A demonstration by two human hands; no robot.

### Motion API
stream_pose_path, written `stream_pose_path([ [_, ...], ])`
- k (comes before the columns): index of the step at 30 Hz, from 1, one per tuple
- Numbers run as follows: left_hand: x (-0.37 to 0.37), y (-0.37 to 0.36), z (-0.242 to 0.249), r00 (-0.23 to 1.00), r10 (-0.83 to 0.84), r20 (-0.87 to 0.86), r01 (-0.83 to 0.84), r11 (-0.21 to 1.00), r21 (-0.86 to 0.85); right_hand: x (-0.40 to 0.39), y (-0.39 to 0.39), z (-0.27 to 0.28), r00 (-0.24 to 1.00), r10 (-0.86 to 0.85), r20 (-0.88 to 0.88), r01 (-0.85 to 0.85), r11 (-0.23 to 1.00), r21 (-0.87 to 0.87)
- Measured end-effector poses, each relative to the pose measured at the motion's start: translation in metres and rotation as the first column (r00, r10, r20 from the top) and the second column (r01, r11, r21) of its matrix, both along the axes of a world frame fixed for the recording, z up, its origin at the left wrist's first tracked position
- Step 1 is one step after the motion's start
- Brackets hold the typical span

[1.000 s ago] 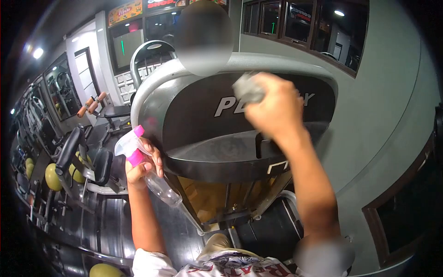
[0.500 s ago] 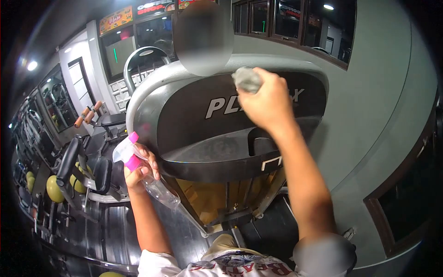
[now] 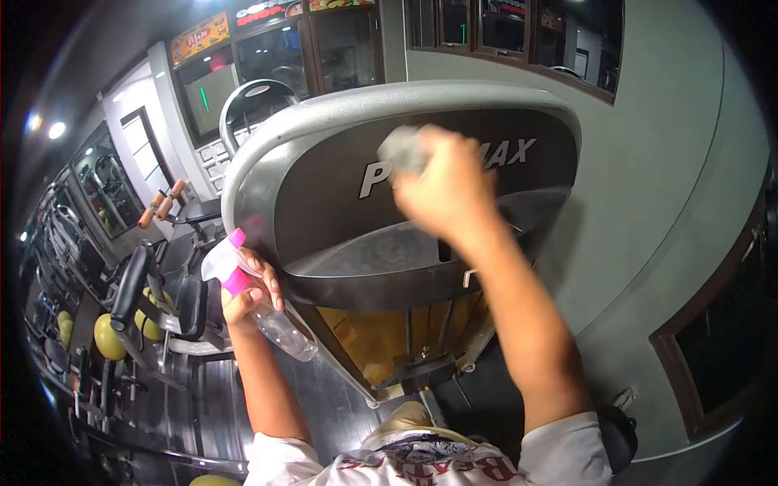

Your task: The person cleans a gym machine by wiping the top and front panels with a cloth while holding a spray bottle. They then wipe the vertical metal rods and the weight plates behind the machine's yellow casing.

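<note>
My left hand (image 3: 253, 290) is wrapped round the neck of a clear spray bottle (image 3: 285, 334) with a pink and white trigger head. The bottle leans beside the left edge of a gym machine's cover (image 3: 324, 190). In my right hand (image 3: 450, 190) is a bunched grey cloth (image 3: 403, 151), held against or just over the cover's dark upper panel. That hand and the cloth hide the middle of the white lettering; "P" and "MAX" show at its ends. A rounded silver rim (image 3: 381, 105) runs along the top of the cover.
A padded exercise bench (image 3: 192, 308) and yellow-green balls (image 3: 110, 337) stand at the left. A grey-green wall (image 3: 648, 211) rises close on the right. Below the cover, amber panels (image 3: 373, 344) enclose the machine's lower part. Windows (image 3: 510, 36) line the back.
My right hand and the cloth have moved left and slightly down across the panel, uncovering "MAX". My left hand still holds the bottle in nearly the same place.
</note>
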State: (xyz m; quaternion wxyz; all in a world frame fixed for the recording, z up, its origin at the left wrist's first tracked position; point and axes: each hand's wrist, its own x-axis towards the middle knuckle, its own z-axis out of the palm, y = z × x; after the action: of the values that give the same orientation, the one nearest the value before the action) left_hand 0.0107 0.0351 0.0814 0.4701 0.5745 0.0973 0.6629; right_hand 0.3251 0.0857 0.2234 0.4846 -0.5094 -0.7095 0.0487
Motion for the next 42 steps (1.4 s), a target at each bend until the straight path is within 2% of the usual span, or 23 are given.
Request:
stream_pose_path([
  [1, 0.001, 0.001, 0.0, 1.0, -0.004, 0.0, 0.004, 1.0, 0.002, -0.018, -0.014, -0.021, 0.97, -0.081, 0.229, 0.075, 0.997, 0.034],
  [2, 0.0, 0.001, 0.0, 1.0, -0.007, -0.001, 0.007, 1.0, 0.003, -0.029, -0.023, -0.027, 0.937, 0.098, 0.335, -0.045, 0.986, -0.163],
  [3, -0.001, 0.001, 0.0, 1.0, -0.011, -0.009, 0.011, 1.0, 0.0, -0.033, -0.026, -0.03, 0.949, 0.179, 0.26, -0.153, 0.981, -0.118],
  [5, -0.001, -0.001, 0.001, 1.0, -0.012, -0.016, 0.012, 1.0, 0.0, -0.019, -0.021, -0.017, 0.953, 0.142, 0.269, -0.085, 0.974, -0.211],
  [7, 0.002, 0.0, 0.002, 1.0, -0.003, -0.02, 0.004, 1.0, 0.007, 0.001, -0.007, 0.003, 0.994, -0.029, 0.101, 0.034, 0.998, -0.047],
  [9, 0.004, -0.003, 0.001, 1.0, 0.019, -0.024, -0.019, 1.0, -0.001, 0.033, 0.013, 0.027, 0.971, 0.021, -0.24, -0.012, 0.999, 0.039],
  [11, 0.002, -0.002, -0.001, 1.0, 0.003, -0.017, -0.003, 1.0, -0.011, 0.033, 0.028, 0.02, 0.976, -0.024, -0.215, 0.055, 0.989, 0.137],
  [13, 0.003, -0.001, 0.0, 1.0, -0.027, -0.008, 0.027, 1.0, -0.005, 0.009, -0.002, 0.009, 0.999, 0.023, -0.041, -0.025, 0.999, -0.042],
  [15, 0.001, 0.0, -0.002, 0.999, -0.016, -0.039, 0.016, 1.0, -0.001, -0.029, -0.019, -0.032, 0.919, -0.022, 0.393, 0.07, 0.992, -0.108],
  [17, 0.005, -0.003, -0.001, 0.988, 0.088, -0.125, -0.081, 0.995, 0.057, -0.029, -0.027, -0.022, 0.934, 0.138, 0.329, -0.051, 0.964, -0.259],
  [19, 0.013, -0.02, 0.014, 0.963, 0.16, -0.215, -0.17, 0.985, -0.026, -0.012, -0.019, -0.003, 0.959, -0.029, 0.283, 0.08, 0.982, -0.17],
  [20, 0.013, -0.023, 0.018, 0.946, 0.158, -0.283, -0.168, 0.986, -0.01, 0.003, -0.008, 0.009, 0.992, -0.088, 0.094, 0.094, 0.993, -0.066],
  [22, 0.018, -0.025, 0.036, 0.926, 0.126, -0.355, -0.124, 0.992, 0.028, 0.042, 0.027, 0.029, 0.979, -0.077, -0.187, 0.102, 0.986, 0.128],
  [23, 0.023, -0.025, 0.045, 0.926, 0.095, -0.365, -0.08, 0.995, 0.056, 0.049, 0.03, 0.035, 0.976, 0.011, -0.22, 0.004, 0.998, 0.068],
  [25, 0.025, -0.019, 0.046, 0.946, 0.101, -0.309, -0.08, 0.994, 0.078, 0.03, 0.026, 0.019, 0.977, -0.052, -0.207, 0.067, 0.995, 0.067],
  [26, 0.026, -0.015, 0.046, 0.954, 0.079, -0.288, -0.061, 0.996, 0.07, 0.016, 0.01, 0.007, 0.996, 0.034, -0.083, -0.035, 0.999, -0.005],
  [28, 0.038, -0.014, 0.046, 0.966, 0.118, -0.229, -0.108, 0.993, 0.056, -0.02, -0.012, -0.027, 0.978, 0.009, 0.208, 0.018, 0.992, -0.128],
  [29, 0.043, -0.01, 0.042, 0.991, 0.038, -0.131, -0.03, 0.997, 0.065, -0.029, -0.021, -0.029, 0.965, 0.108, 0.24, -0.039, 0.961, -0.275],
  [32, 0.035, -0.007, 0.035, 0.999, -0.017, -0.046, 0.019, 0.998, 0.06, -0.012, -0.01, -0.013, 0.983, 0.021, 0.183, 0.032, 0.959, -0.283],
  [35, 0.023, 0.003, 0.028, 0.988, -0.151, -0.038, 0.154, 0.985, 0.083, 0.03, 0.016, 0.016, 0.973, -0.062, -0.221, 0.056, 0.998, -0.032],
  [38, 0.019, 0.005, 0.026, 0.972, -0.235, -0.024, 0.236, 0.969, 0.078, 0.025, 0.017, 0.014, 0.965, -0.077, -0.249, 0.102, 0.991, 0.087],
  [39, 0.021, 0.005, 0.026, 0.97, -0.241, -0.014, 0.241, 0.967, 0.084, 0.017, 0.012, 0.002, 0.963, 0.021, -0.267, -0.033, 0.999, -0.041],
  [42, 0.019, 0.01, 0.025, 0.96, -0.278, -0.024, 0.279, 0.955, 0.104, -0.028, -0.021, -0.029, 0.992, 0.042, 0.122, -0.019, 0.982, -0.187],
])
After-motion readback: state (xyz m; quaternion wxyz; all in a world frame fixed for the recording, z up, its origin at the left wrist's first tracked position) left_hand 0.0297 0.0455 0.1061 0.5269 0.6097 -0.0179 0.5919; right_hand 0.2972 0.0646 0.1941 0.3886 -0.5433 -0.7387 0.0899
